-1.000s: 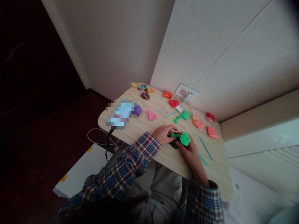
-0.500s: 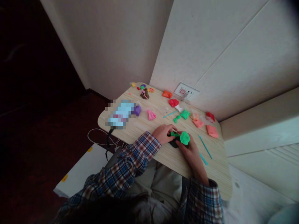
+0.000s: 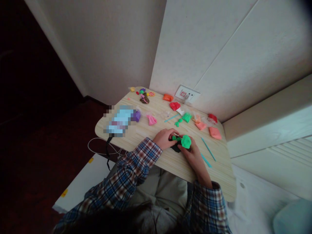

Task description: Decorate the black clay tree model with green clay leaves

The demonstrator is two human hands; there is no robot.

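A dark, flat piece of black clay (image 3: 175,148) lies near the table's front edge, with a round, wavy green clay disc (image 3: 186,141) and smaller green clay pieces (image 3: 175,138) on it. My left hand (image 3: 163,138) has its fingers curled around the left side of the black piece, thumb and fingertips close to the small green bits. From the other side, my right hand (image 3: 193,154) grips the black piece, thumb in front and fingers partly hidden behind the green disc. Whether the left fingertips pinch a green bit is hard to make out.
Bagged clay lies across the light wooden table (image 3: 136,139): pink (image 3: 152,120), green (image 3: 187,117), red (image 3: 175,106) and coral (image 3: 215,133). Blue sticks (image 3: 208,149) lie at right. A pixelated phone-like device (image 3: 120,121) and a brown clay figure (image 3: 144,98) are at left.
The whole view has shifted, so the table and hands appear a little further left. Both hands stay around the black and green clay with hardly any change in grip.
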